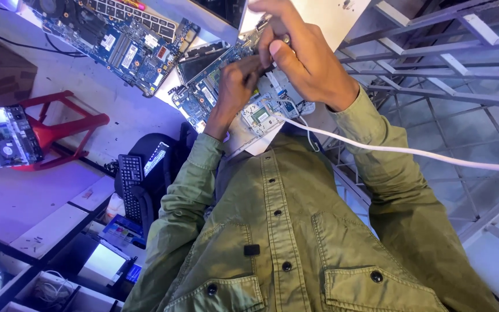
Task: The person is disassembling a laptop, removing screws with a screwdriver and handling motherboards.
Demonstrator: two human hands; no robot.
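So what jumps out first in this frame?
Both hands, left hand and right hand, meet at top centre over an opened laptop's blue circuit board. A white cable runs from there off the right edge. A second bare board lies upper left, and a red stool stands at left.

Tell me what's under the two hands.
Under the left hand and right hand lies a blue circuit board on a white surface. The spot beneath the fingertips is covered.

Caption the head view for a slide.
Both hands, left hand and right hand, work together over a blue laptop circuit board; a white cable trails right.
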